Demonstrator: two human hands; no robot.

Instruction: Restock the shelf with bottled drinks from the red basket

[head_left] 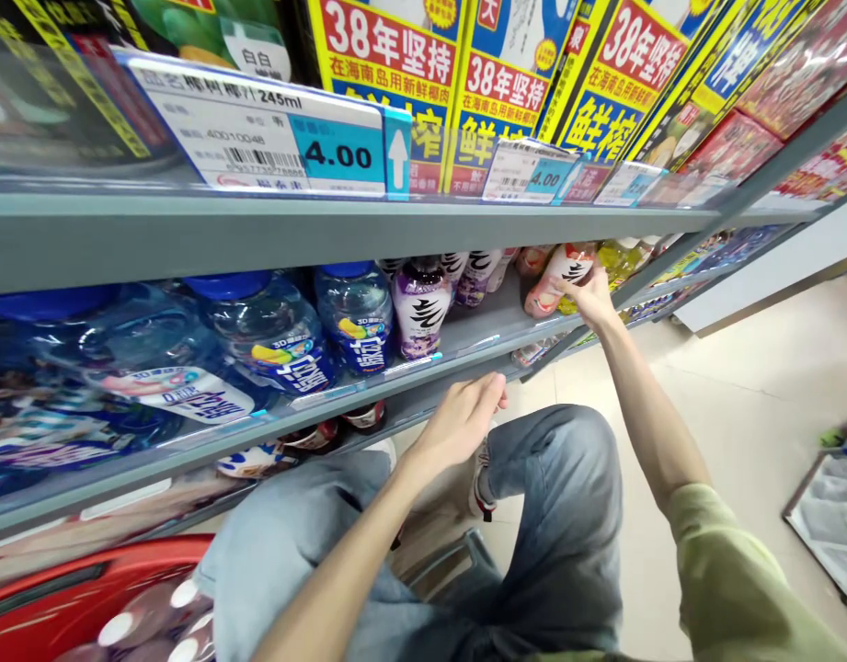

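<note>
My right hand [592, 292] reaches to the middle shelf and grips a tilted pink-labelled bottle [559, 276] among others of its kind. My left hand [461, 421] hangs just below the shelf's front edge [368, 379], fingers loosely curled, holding nothing. Purple-labelled bottles [421, 308] stand to the left of the pink ones. Blue-capped water bottles [358, 313] fill the shelf further left. My knees in light jeans [554, 478] are bent under both arms.
A grey upper shelf [257, 234] carries price tags [271, 129] marked 4.00 and yellow cartons [395, 74]. A red basket [78, 598] with bottles in it sits at lower left. Pale tiled floor [754, 395] stretches right, with a tray-like object [829, 515] at the edge.
</note>
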